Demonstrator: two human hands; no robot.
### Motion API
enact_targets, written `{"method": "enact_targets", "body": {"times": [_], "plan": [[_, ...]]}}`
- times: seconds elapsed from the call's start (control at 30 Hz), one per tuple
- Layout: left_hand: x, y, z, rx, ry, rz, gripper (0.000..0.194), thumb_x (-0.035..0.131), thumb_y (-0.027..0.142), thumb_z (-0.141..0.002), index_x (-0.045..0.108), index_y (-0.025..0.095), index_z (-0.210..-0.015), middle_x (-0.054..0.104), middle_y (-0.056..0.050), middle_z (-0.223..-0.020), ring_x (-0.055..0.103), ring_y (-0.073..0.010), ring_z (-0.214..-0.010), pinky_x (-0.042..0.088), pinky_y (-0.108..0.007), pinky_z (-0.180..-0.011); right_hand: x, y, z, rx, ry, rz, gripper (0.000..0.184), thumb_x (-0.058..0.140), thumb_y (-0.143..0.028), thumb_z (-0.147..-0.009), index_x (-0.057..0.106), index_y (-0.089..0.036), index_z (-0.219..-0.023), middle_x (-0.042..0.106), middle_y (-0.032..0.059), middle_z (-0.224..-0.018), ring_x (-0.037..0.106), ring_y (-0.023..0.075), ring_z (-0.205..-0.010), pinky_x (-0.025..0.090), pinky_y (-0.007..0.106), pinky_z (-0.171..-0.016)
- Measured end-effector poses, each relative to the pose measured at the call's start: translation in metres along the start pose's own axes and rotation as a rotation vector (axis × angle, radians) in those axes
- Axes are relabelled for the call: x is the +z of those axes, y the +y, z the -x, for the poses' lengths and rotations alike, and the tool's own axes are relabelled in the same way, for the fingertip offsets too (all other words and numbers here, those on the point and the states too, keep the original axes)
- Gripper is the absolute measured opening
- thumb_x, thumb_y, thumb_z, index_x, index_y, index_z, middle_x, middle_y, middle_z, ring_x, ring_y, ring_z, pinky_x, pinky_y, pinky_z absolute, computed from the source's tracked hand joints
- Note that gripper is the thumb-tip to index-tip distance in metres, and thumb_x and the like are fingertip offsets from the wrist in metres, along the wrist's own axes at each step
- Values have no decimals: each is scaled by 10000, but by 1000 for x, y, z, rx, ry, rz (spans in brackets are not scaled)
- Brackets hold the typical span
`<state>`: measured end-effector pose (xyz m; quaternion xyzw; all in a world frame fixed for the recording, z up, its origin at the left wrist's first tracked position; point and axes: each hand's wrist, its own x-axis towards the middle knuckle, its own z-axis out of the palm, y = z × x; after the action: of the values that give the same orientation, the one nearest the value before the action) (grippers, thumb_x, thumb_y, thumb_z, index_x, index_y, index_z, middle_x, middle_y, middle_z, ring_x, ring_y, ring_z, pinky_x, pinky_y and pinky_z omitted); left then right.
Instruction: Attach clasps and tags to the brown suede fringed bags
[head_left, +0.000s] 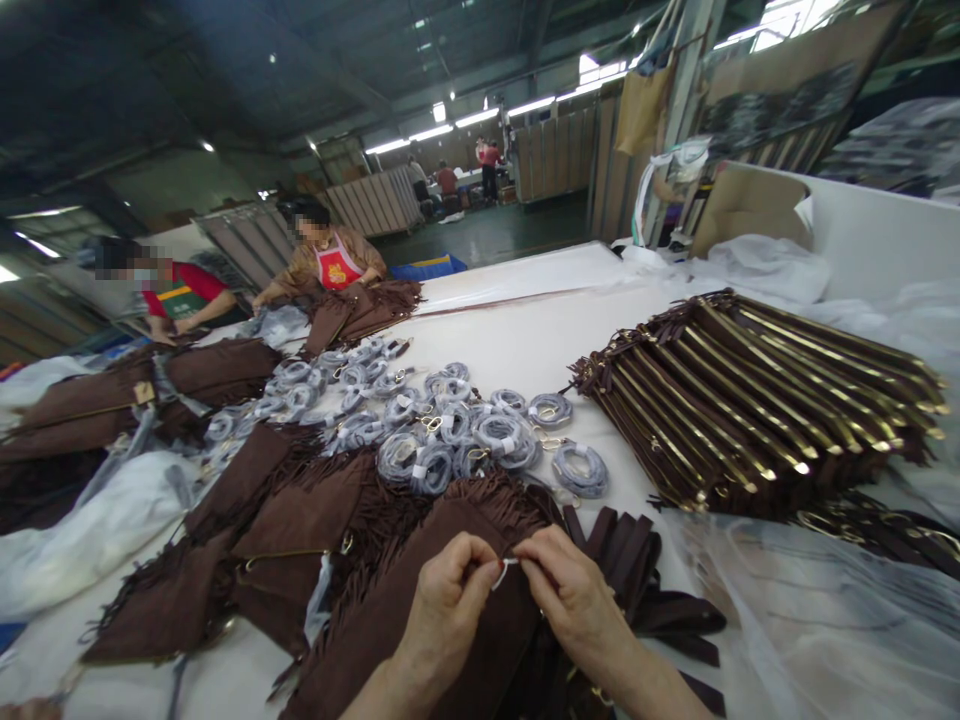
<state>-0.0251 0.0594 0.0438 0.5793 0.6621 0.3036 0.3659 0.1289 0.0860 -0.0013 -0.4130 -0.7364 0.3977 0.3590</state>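
My left hand (450, 605) and my right hand (576, 600) are close together, fingertips pinched on a thin white strip (506, 570) that spans the short gap between them. Its exact kind is too small to tell. Beneath both hands lies a dark brown fringed bag (442, 520). Flat brown straps (622, 560) fan out beside my right forearm. To the left, several more brown fringed bags (300, 510) with gold zips overlap one another.
Coiled straps in grey wrapping (504, 437) with gold clasps cover the table's middle. A row of brown bags with gold zips (750, 400) is stacked at right, near clear plastic sheeting (810, 600). Two co-workers (334, 250) handle brown pieces across the table at left.
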Motion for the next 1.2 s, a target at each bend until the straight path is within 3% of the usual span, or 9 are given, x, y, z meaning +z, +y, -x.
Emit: {"method": "enact_targets", "body": {"times": [0.27, 0.47, 0.73, 0.93, 1.2], "plan": [[-1, 0, -1, 3, 10, 6, 191, 482, 334, -785, 500, 181, -672, 469, 34, -599, 431, -101, -553, 325, -214, -527, 2, 2, -1, -7, -18, 51, 186, 398, -138, -869, 569, -202, -830, 544, 33, -808, 548, 163, -761, 433, 284, -668], [-2, -4, -1, 11, 6, 40, 202, 481, 345, -788, 500, 182, -671, 440, 44, -578, 411, -93, -516, 327, -210, -505, 0, 1, -3, -17, -65, 46, 231, 386, -156, -882, 595, -220, -957, 548, 39, -855, 560, 163, -784, 454, 275, -687], [-3, -5, -2, 6, 24, 32, 188, 489, 330, -780, 506, 180, -668, 448, 45, -573, 422, -92, -513, 335, -206, -509, -1, -1, -3, -15, -111, 109, 202, 387, -181, -897, 580, -206, -845, 544, 30, -819, 560, 160, -760, 430, 263, -655], [-4, -6, 0, -16, 14, 48, 196, 480, 344, -788, 510, 180, -687, 429, 53, -555, 413, -90, -498, 329, -203, -496, -1, 1, -6, -28, -179, 113, 247, 355, -213, -920, 577, -234, -1026, 526, 33, -829, 551, 158, -757, 431, 254, -638], [-1, -9, -1, -33, 24, 57, 195, 482, 345, -775, 505, 178, -677, 431, 51, -548, 420, -91, -495, 335, -200, -494, -2, 0, -8, -17, -210, 160, 230, 336, -187, -924, 551, -182, -843, 527, 38, -820, 544, 170, -766, 409, 287, -671]]}}
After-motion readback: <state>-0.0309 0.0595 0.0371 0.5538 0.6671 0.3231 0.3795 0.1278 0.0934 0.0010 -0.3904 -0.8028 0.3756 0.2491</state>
